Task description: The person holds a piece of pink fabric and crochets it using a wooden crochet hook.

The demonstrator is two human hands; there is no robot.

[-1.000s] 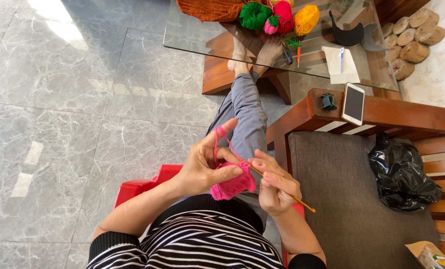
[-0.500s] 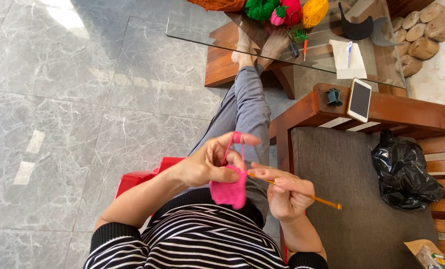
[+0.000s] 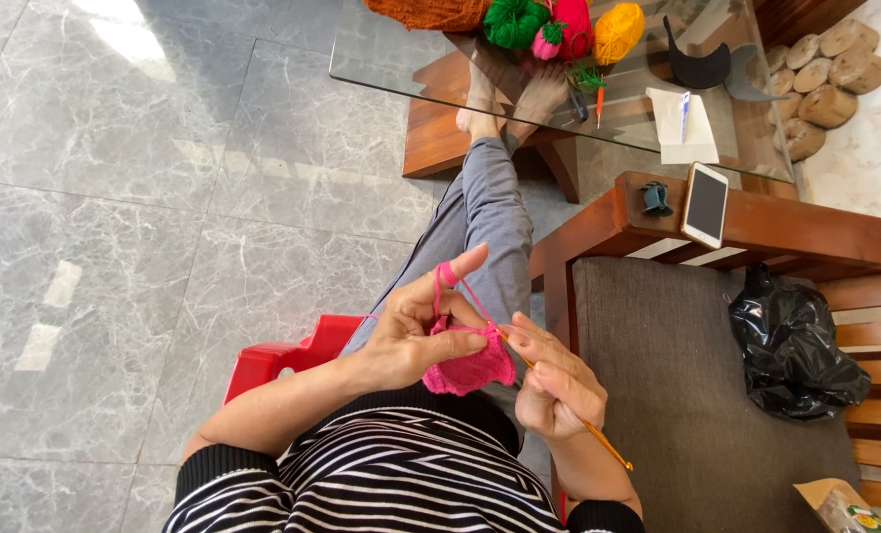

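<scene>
1. Two hands meet over the person's lap: the left hand (image 3: pixel 416 341) pinches the top edge of a small pink crochet piece (image 3: pixel 470 367) between thumb and fingers, its index finger raised with pink yarn (image 3: pixel 447 279) looped over it.
2. The right hand (image 3: pixel 556 387) is closed around a crochet hook (image 3: pixel 598 441), gripping it mid-shaft like a pencil.
3. The hook's long axis runs on a slant, from its tail low at the person's right up toward the crochet piece; its tip is at the piece's right edge, though the exact stitch is too small to tell.
4. The piece lies just left of the right hand, touching the left hand, hanging below the left thumb.
5. The yarn strand runs taut from the raised index finger down to the hook's tip.
6. Farther out, a phone (image 3: pixel 705 203) rests on the wooden armrest (image 3: pixel 825 229), a black bag (image 3: pixel 791 345) sits on the grey cushion, and yarn balls (image 3: pixel 559 25) lie on the glass tabletop (image 3: pixel 391 59).
</scene>
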